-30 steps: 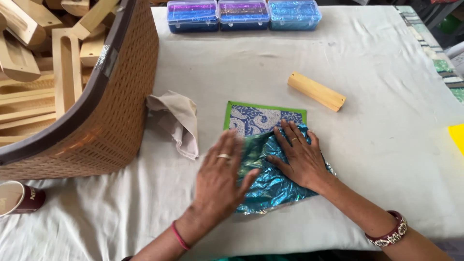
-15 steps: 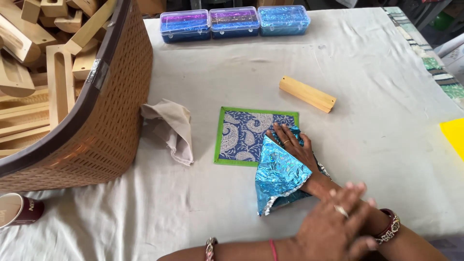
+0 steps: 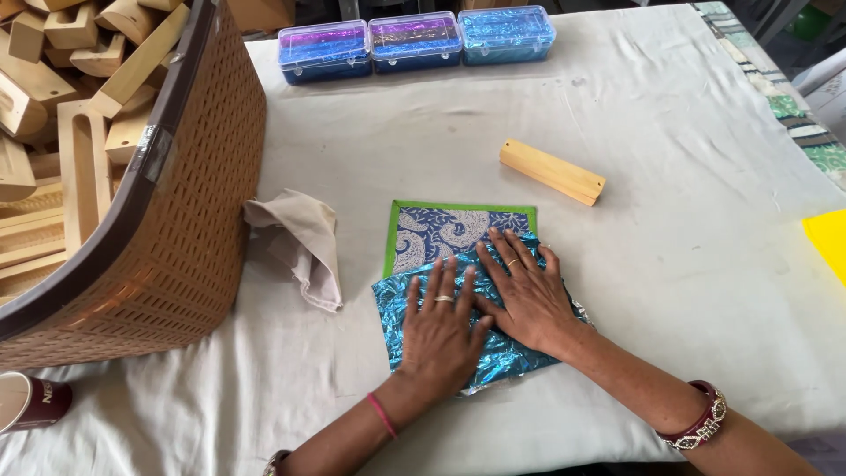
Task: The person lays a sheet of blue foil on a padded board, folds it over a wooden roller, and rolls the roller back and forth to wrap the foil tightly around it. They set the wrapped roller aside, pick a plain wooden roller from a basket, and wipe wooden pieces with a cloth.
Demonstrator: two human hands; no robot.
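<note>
1. The left hand [image 3: 441, 330] lies flat, fingers spread and palm down, on a crinkled sheet of shiny blue foil [image 3: 401, 304]; it grips nothing.
2. The right hand [image 3: 526, 295] is likewise flat and spread, pressing on the same foil just beside the left hand, their inner edges touching or nearly so.
3. The foil sits at the near middle of the bench [image 3: 687, 176], covering the lower part of a green-bordered card with a blue and white paisley pattern [image 3: 449, 231]; the card's upper part shows at 12 o'clock from the hands.
4. A plain wooden block [image 3: 552, 172] lies at about 1 o'clock from the card, apart from it.
5. A crumpled beige cloth [image 3: 300, 242] lies at 9 o'clock from the card, near it.
6. A brown woven basket [image 3: 189, 229] full of wooden pieces [image 3: 84, 167] stands further out at 9 o'clock.
7. Three clear lidded boxes [image 3: 416, 41], holding purple and blue material, stand in a row at 12 o'clock along the far edge.
8. A dark red cup [image 3: 31, 401] is at 8 o'clock, by the basket's base.
</note>
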